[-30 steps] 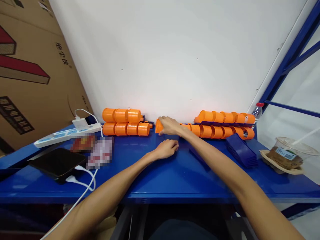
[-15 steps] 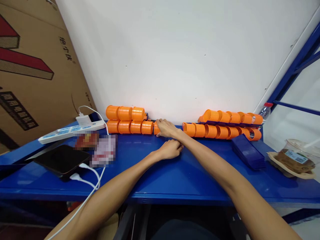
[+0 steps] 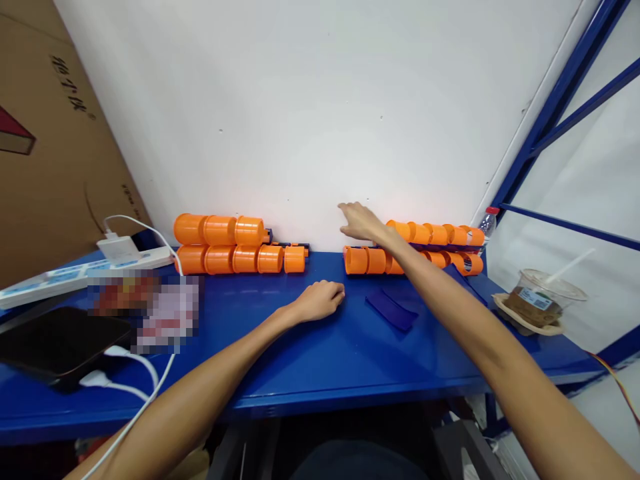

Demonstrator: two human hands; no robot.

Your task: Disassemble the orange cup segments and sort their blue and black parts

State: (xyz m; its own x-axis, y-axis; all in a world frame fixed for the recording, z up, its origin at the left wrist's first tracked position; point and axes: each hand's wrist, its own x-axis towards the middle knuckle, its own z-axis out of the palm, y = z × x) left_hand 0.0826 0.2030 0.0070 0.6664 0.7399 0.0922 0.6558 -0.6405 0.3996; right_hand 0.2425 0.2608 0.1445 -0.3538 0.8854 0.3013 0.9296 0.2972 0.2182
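Note:
My left hand (image 3: 320, 300) rests on the blue table, its fingers curled into a fist with nothing showing in them. My right hand (image 3: 361, 221) is raised before the white wall, fingers partly spread and pointing left, with nothing seen in it. To its left, orange cups (image 3: 220, 259) lie on their sides in two stacked rows. Closest to it is the right-hand group of orange cups (image 3: 356, 260), partly covered by my right forearm. Flat dark blue pieces (image 3: 393, 310) lie on the table right of my left hand; more blue pieces (image 3: 465, 279) show behind my forearm.
On the left are a power strip (image 3: 75, 272), a black device (image 3: 60, 340) with white cables, and a big cardboard box (image 3: 45, 153). A drink cup (image 3: 540, 293) in a holder and a bottle (image 3: 487, 221) stand at the right, near a blue frame (image 3: 530, 140).
My right hand has lifted off the left group's end cup and moved right and up. That cup is now uncovered. My left hand remains a fist on the table. The view has shifted right.

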